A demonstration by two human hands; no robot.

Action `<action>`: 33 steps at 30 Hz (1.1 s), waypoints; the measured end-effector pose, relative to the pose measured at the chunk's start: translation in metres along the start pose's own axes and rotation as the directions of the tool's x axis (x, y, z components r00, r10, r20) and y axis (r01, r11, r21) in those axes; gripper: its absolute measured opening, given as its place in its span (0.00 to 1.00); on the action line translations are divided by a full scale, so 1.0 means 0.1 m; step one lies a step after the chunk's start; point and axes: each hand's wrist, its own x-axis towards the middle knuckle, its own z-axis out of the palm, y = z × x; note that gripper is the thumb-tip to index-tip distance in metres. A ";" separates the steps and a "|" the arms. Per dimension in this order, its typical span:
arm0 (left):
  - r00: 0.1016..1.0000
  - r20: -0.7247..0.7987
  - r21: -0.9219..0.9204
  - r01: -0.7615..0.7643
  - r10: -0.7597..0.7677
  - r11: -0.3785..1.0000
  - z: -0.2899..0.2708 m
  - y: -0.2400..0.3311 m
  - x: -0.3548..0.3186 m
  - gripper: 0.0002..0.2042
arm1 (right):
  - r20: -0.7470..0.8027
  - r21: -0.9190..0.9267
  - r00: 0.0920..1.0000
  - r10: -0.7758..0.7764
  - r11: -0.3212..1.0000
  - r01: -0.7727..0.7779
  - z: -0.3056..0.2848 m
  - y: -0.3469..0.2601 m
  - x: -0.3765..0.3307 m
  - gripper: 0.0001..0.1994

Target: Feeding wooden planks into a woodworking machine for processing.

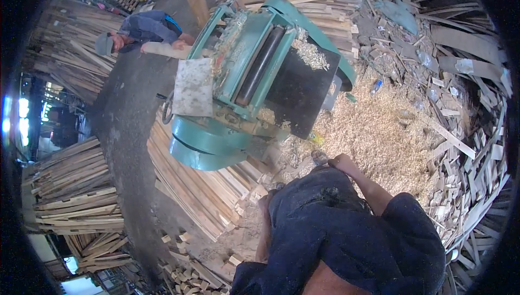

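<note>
Fingers: hidden on both hands, grip unreadable | right hand (342,160) pressed near hip, left hand (264,202) hung by thigh | nearest: stacked wooden slats (206,192) beside green planer (254,78) | I judged a footing risk: loose shavings (379,127) and scattered offcuts (466,148) could slide underfoot | co-worker (143,32) possibly feeding planer.

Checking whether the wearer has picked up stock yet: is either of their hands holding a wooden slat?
No: the right hand rests empty at the dark-clothed hip, and the left hand hangs bare above the slat pile.
</note>
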 end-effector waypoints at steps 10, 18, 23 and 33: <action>0.998 0.022 -0.048 -0.053 0.054 0.997 0.00 0.04 0.01 0.29 | 0.009 0.006 0.999 -0.034 0.999 0.033 -0.01 -0.04 -0.03 0.21; 0.998 0.045 -0.034 0.039 -0.037 0.999 0.08 -0.08 0.08 0.30 | 0.041 -0.034 0.992 -0.120 0.992 0.121 0.02 0.04 0.01 0.21; 0.992 0.101 -0.016 0.072 -0.070 0.997 0.06 -0.07 0.10 0.28 | 0.042 -0.084 0.994 -0.096 0.991 0.100 0.08 0.14 0.06 0.21; 0.994 0.100 -0.083 0.051 -0.042 0.995 -0.18 0.42 -0.29 0.25 | 0.057 -0.090 0.993 -0.107 0.990 0.112 0.14 0.09 -0.03 0.22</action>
